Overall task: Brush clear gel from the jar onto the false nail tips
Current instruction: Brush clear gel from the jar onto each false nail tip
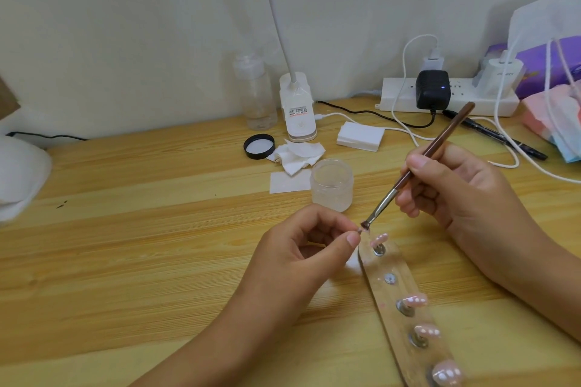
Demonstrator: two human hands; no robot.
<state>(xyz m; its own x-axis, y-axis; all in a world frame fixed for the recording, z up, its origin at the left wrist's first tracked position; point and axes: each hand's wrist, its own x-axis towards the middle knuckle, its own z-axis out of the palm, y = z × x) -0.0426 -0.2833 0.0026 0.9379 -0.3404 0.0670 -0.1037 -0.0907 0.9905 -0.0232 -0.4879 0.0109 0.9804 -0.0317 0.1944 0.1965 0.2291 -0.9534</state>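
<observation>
My right hand (pixel 452 185) grips a brown-handled brush (pixel 418 163), its bristles touching a small nail tip pinched between thumb and fingers of my left hand (pixel 301 248). That tip is mostly hidden by my fingertips. The open frosted jar of clear gel (pixel 331 184) stands just behind both hands. A long wooden holder strip (pixel 405 286) runs toward the bottom right, carrying several pink nail tips (pixel 415 300) on metal studs; one stud (pixel 390 278) is bare.
The jar's black lid (pixel 259 146) lies beside crumpled wipes (pixel 298 154) and a stack of white pads (pixel 360 136). Behind stand a clear bottle (pixel 256 94), a lamp base (pixel 298 110) and a power strip (pixel 449 97) with trailing cables. A black pen (pixel 500 137) lies right.
</observation>
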